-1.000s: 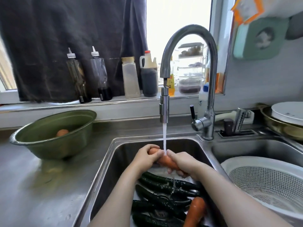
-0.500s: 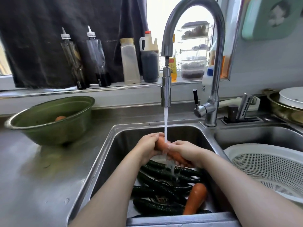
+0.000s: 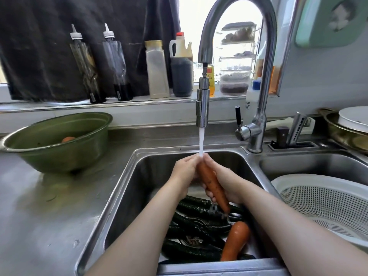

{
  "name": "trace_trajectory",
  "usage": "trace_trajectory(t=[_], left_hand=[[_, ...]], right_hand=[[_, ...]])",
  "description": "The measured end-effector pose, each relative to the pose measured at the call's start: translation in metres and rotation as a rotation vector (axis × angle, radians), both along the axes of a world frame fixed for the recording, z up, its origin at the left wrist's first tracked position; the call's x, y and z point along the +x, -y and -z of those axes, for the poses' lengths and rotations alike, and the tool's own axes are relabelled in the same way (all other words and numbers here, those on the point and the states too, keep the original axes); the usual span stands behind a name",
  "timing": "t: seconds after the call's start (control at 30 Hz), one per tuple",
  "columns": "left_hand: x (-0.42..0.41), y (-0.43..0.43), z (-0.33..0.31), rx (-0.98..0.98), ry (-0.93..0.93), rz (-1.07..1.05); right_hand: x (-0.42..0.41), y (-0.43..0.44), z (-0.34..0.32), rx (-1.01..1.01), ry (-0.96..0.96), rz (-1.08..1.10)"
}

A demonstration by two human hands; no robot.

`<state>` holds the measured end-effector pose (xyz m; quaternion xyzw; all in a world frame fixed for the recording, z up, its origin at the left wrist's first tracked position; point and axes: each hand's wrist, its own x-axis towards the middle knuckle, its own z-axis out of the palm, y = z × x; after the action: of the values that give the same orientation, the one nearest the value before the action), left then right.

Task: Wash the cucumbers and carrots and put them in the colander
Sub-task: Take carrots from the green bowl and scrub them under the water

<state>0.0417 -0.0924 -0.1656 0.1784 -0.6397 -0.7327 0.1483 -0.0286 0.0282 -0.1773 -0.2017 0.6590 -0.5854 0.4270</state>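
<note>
A carrot (image 3: 212, 186) is gripped by both hands under running water
Cucumbers (image 3: 196, 220) are held in the sink (image 3: 127, 196); what is possibly a carrot lies in the green bowl (image 3: 57, 140)

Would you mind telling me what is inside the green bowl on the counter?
One orange item, apparently a carrot, shows above the rim of the green bowl. The near wall hides the rest of the bowl's floor.

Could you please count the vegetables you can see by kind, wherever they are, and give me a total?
Carrots: 3, one held under the tap by both hands, one lying in the sink, one in the green bowl.
Cucumbers: at least 4, piled in the sink; overlap hides the exact number.
Total: at least 7.
</note>
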Motion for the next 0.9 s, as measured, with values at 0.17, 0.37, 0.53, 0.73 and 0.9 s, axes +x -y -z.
trace_trajectory(t=[0.17, 0.37, 0.53, 0.73, 0.9], left_hand=[[0.005, 0.005, -0.001, 0.051, -0.003, 0.145], [0.013, 0.011, -0.003, -0.025, 0.004, 0.355], [0.013, 0.01, -0.006, -0.182, 0.016, 0.175], [0.012, 0.003, -0.014, 0.019, 0.052, -0.045], [0.01, 0.022, -0.008, 0.012, 0.037, 0.093]], right_hand=[[0.001, 0.001, -0.005, -0.068, 0.079, 0.023], [0.005, 0.0, -0.005, -0.1, 0.121, 0.069], [0.011, 0.003, -0.011, -0.133, 0.195, 0.059], [0.019, 0.011, -0.015, -0.209, 0.18, -0.023], [0.01, 0.006, -0.013, -0.144, 0.123, 0.026]])
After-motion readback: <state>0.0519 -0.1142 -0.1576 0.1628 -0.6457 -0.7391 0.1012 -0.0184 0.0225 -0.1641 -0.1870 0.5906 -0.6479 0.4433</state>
